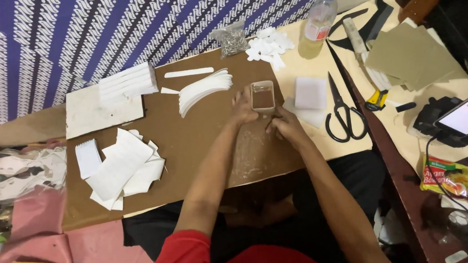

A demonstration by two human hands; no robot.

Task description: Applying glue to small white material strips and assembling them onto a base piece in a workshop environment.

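Left hand rests against the side of a small tub, fingers curled around it, it seems to keep the tub from sliding on the brown board. The tub stands upright near the far edge of the board, with something brown inside; I cannot tell what it is. Right hand is just beside the tub, on its near right side, fingers pinched narrow around something thin. It is too small to name.

Curved white strips lie fanned to the left of the tub, within easy reach of the left hand. More white pieces are heaped at the near left of the board. Scissors lie to the right, blades closed, on the pale table, near the right hand. A bottle stands farther back, well apart from both hands.
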